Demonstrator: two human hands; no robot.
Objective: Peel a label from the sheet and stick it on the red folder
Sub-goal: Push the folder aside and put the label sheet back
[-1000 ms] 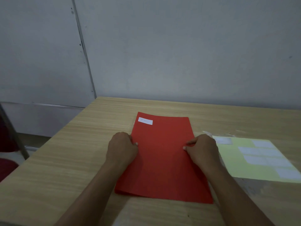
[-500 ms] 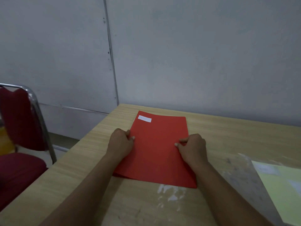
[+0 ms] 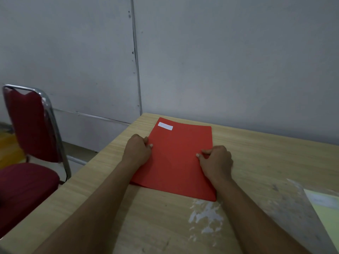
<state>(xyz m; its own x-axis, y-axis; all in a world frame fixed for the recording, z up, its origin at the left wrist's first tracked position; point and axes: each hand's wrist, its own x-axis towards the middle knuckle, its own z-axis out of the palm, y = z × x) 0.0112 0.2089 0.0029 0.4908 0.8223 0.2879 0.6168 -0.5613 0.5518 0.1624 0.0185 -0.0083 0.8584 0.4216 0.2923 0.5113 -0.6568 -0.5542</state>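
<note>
1 red folder [image 3: 176, 162] w/ 1 label [image 3: 165, 125]; left hand [image 3: 138, 149], right hand [image 3: 216, 160] pinching its edges.

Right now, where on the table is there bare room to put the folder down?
Bare wood runs between the red folder and the wall, and beyond the right hand. Crowded: the label sheet at the near right. The left hand sits near the table edge.

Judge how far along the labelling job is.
Done: a white label is already stuck near the far left corner of the red folder. In hand: the left hand and right hand grip the folder's side edges on the table. Left: seemingly nothing; the label sheet lies untouched.
</note>
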